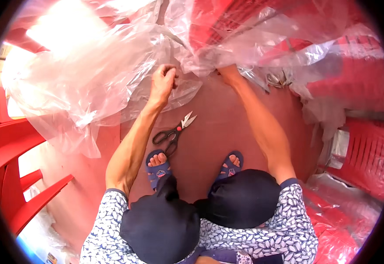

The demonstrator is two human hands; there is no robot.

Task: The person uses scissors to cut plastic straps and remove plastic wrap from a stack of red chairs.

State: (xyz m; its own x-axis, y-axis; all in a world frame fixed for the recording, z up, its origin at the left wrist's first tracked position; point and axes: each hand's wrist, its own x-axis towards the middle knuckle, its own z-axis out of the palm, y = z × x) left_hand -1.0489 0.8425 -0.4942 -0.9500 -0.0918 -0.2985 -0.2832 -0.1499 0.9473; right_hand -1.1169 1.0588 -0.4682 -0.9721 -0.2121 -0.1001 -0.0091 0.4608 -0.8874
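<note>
The left hand (163, 81) is closed into a loose fist, and a gathered fold of clear plastic sheeting (90, 75) is pinched in its fingers. The right hand (228, 74) is reached forward beside it, and its fingers are buried under the crumpled edge of the same sheeting, so its grip cannot be told; only the back of the hand and the wrist are seen. The two hands are held near each other, a narrow gap being left between them.

The sheeting is spread in a large, wrinkled heap across the upper part of the view, bright glare being thrown from it at the upper left. It is draped over red plastic chairs (359, 79) on the right and is piled against them.

Below the hands, a pair of scissors (174, 132) with black handles and a red pivot is laid on the reddish floor (218, 127), its blades open and pointed up and to the right. The scissors are well apart from both hands and just ahead of the left foot. Both feet are seen in blue sandals (158, 165), set flat on the floor.

Dark trousers are seen over the bent knees, and a patterned blue-and-white top is worn. Another red chair (11, 154) is stood at the left edge, and more plastic-wrapped red chairs are stacked at the lower right.
</note>
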